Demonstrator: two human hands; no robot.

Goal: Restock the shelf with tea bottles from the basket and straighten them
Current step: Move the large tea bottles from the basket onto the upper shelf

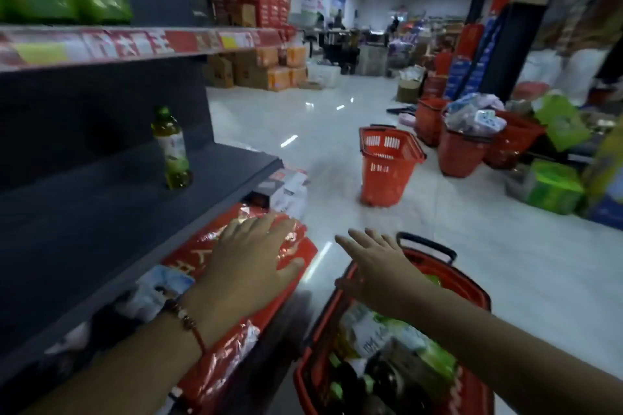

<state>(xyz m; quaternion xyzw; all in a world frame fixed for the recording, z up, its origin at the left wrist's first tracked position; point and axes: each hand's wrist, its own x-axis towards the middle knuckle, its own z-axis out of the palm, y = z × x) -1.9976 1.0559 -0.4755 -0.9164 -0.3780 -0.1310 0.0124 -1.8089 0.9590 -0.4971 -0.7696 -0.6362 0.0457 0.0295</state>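
One tea bottle (172,148) stands upright on the dark shelf (101,212). The left hand (249,263) hovers flat over red packaging (236,280) — fingers spread, holding nothing. The right hand (374,266), fingers straight and empty, reaches above the red basket (472,391) of bottles on the floor.
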